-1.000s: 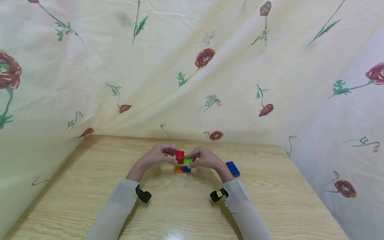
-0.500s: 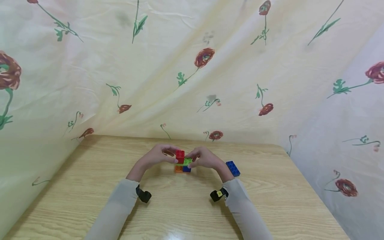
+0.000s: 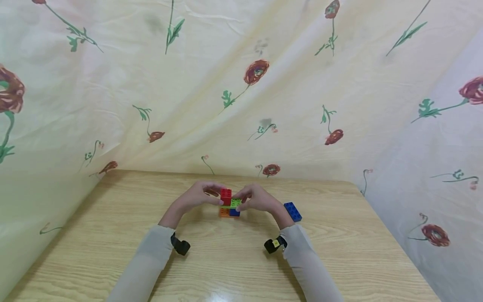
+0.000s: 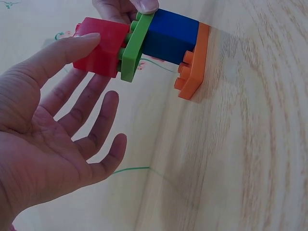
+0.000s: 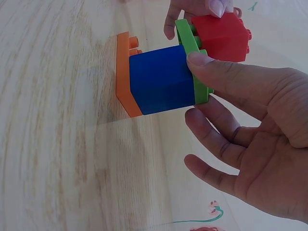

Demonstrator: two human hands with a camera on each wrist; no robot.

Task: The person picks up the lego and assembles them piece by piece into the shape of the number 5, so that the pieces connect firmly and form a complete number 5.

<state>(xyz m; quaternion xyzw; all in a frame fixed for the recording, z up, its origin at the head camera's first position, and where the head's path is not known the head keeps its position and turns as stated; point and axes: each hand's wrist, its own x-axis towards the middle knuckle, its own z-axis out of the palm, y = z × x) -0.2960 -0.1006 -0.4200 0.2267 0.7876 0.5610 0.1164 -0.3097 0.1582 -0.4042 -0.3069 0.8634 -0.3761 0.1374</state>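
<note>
A small stack of toy building bricks stands on the table between my hands. Lowest is an orange plate (image 4: 196, 67), its studs partly exposed. A blue brick (image 5: 161, 79) sits on its right part, with a green plate (image 5: 191, 62) on top. My left hand (image 3: 200, 196) pinches the red brick (image 4: 101, 45) between thumb and fingers, over the green plate's left part. Green studs show in the narrow gap between the two. My right hand (image 3: 259, 199) grips the green plate, its thumb at the plate's edge beside the blue brick. The fingertips behind the pieces are partly hidden.
Another blue brick (image 3: 292, 212) lies on the wooden table (image 3: 226, 260), just right of my right wrist. A flowered cloth (image 3: 196, 92) hangs behind the table and along its sides. Each wrist wears a black camera, such as the right one (image 3: 272, 246).
</note>
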